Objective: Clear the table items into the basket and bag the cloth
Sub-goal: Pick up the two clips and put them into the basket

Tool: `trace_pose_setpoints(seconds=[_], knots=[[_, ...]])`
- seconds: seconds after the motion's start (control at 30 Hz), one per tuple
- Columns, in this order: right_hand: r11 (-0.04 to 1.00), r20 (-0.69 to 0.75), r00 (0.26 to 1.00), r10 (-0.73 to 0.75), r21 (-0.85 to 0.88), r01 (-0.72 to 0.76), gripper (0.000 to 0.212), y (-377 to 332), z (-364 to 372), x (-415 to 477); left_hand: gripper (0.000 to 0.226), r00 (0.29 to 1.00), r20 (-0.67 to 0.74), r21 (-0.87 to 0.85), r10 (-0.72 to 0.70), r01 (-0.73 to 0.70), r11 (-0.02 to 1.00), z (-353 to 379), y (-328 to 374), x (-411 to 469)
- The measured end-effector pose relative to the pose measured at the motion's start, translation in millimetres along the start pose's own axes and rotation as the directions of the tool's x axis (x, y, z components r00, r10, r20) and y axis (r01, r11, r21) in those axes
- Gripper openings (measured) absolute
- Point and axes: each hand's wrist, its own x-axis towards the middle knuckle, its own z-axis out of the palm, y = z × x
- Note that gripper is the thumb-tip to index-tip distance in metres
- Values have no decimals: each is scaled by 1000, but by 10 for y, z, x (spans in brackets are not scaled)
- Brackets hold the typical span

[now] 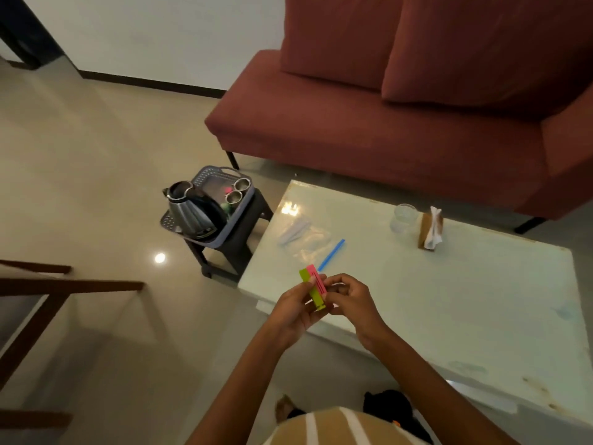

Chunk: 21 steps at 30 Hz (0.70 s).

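Green and pink pieces (313, 287), stacked flat; what they are, cannot tell. Held just above the bench's (449, 300) lower-left corner. Long axis: upper left to lower right of frame. Left hand (293, 311) and right hand (351, 300) both pinch them, fingers curled. Basket (205, 178) with kettle (192, 213) lies well apart, up-left; left hand nearer. Clear bag (308, 242) lies on the bench just above the hands.

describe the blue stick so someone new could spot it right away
Start at the pale table before the red sofa. Near its left end, by the clear plastic bag, lies the blue stick. It alone is blue, thin and straight.
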Motion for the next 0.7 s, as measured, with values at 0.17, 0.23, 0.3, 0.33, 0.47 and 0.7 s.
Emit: trace_pose_setpoints(seconds=[0.17,0.23,0.3,0.33,0.47,0.7], knots=[[998,58,998,-23,53,19,19,-34,723,9,27,998,-12,-38,60,-60,997,-610,316,-166],[998,39,999,-32,55,30,19,-75,950,30,28,996,-8,-37,87,-87,996,-785,437,-192],[998,18,1000,-4,59,3,20,-147,1119,95,29,995,3,-34,103,-103,994,-921,552,-175],[998,16,1000,11,65,-12,22,-185,1183,141,29,994,5,-35,108,-107,994,-977,610,-156],[997,32,999,27,76,-29,22,-337,1388,432,31,990,-8,-18,140,-140,990,-1207,882,24],[997,183,983,30,67,-43,16,-747,1778,1207,22,968,-122,88,218,-208,974,-1694,1735,369]])
